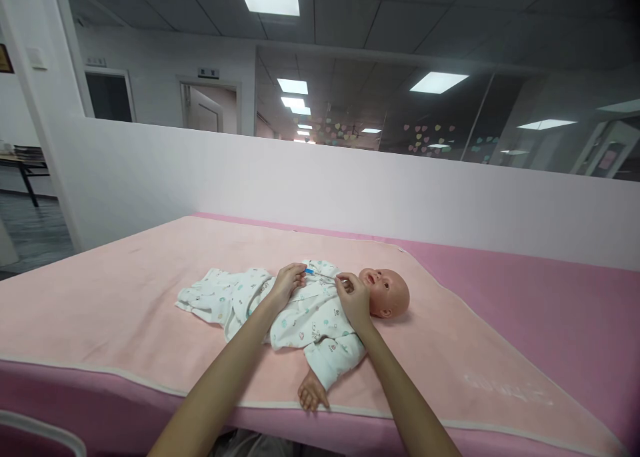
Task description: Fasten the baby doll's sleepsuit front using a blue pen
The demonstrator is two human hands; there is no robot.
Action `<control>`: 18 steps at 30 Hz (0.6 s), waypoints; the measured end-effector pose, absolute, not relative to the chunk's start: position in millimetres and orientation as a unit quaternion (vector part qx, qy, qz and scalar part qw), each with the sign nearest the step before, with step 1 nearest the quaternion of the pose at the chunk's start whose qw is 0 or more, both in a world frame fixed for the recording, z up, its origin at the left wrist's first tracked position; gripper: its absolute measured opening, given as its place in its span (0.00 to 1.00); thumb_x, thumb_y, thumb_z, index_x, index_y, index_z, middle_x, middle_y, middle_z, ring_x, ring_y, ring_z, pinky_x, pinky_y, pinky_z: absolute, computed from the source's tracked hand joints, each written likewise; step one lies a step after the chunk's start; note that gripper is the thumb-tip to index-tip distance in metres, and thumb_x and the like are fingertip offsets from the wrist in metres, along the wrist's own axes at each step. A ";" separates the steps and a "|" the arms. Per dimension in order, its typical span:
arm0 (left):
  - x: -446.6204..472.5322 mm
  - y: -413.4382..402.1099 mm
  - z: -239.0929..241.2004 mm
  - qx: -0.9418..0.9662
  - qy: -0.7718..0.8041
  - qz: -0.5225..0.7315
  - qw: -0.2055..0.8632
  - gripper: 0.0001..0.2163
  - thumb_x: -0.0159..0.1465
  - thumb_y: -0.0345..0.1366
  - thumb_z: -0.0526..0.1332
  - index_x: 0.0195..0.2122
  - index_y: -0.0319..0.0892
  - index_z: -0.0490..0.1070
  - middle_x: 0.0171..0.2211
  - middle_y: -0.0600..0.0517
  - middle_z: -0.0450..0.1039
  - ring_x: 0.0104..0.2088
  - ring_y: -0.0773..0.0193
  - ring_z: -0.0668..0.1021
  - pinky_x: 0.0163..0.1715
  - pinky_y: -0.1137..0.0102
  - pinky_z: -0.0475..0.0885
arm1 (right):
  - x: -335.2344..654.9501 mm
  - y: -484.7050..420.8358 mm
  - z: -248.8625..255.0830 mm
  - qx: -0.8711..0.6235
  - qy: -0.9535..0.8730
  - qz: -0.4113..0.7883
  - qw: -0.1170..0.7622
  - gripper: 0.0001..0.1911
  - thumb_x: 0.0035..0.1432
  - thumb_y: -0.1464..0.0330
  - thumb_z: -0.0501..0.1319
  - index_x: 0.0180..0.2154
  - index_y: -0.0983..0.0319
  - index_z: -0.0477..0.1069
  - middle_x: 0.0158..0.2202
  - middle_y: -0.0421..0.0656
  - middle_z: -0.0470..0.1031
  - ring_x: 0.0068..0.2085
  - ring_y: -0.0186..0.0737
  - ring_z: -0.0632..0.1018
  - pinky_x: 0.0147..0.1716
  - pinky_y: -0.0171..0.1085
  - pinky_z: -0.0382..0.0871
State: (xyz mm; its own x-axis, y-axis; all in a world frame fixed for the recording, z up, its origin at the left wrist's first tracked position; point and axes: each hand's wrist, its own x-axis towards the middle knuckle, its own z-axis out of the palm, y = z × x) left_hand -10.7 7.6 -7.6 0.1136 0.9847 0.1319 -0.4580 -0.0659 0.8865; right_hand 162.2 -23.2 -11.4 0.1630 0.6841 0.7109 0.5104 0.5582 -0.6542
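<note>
A baby doll point(387, 292) in a white printed sleepsuit point(300, 314) lies on its back on a pale pink blanket point(125, 304), head to the right. My left hand point(287, 284) rests on the doll's chest with its fingers closed on a small blue-tipped object point(309, 270). My right hand point(353, 297) pinches the sleepsuit's collar just below the doll's chin. The doll's bare hand point(313, 396) sticks out of a sleeve near the front edge.
The blanket covers a pink padded table point(550, 310). A white partition wall point(350, 190) runs behind it, with glass above. An open floor and a dark desk point(25, 167) lie to the far left.
</note>
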 end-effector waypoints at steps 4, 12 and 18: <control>-10.4 6.5 -6.4 0.429 0.309 0.591 0.610 0.10 0.49 0.37 0.63 0.29 0.36 0.68 0.23 0.52 0.66 0.20 0.74 0.68 0.22 0.76 0.65 | 162.2 -23.1 -11.6 -0.463 -0.645 0.068 0.604 0.10 0.51 0.64 0.54 0.28 0.63 0.69 0.27 0.43 0.72 0.26 0.34 0.70 0.26 0.34 0.66; -10.1 6.1 -6.2 0.426 0.313 0.591 0.609 0.10 0.48 0.37 0.63 0.29 0.37 0.68 0.23 0.53 0.66 0.20 0.74 0.68 0.23 0.77 0.65 | 162.8 -23.0 -11.4 -0.462 -0.648 0.070 0.602 0.10 0.50 0.63 0.54 0.28 0.62 0.69 0.27 0.43 0.72 0.26 0.35 0.70 0.26 0.34 0.66; -10.2 7.3 -7.4 0.428 0.311 0.590 0.610 0.10 0.48 0.37 0.63 0.28 0.36 0.67 0.23 0.52 0.66 0.20 0.74 0.68 0.23 0.76 0.65 | 162.6 -23.7 -10.8 -0.463 -0.647 0.070 0.602 0.09 0.51 0.64 0.54 0.28 0.62 0.69 0.28 0.43 0.72 0.27 0.35 0.70 0.27 0.34 0.66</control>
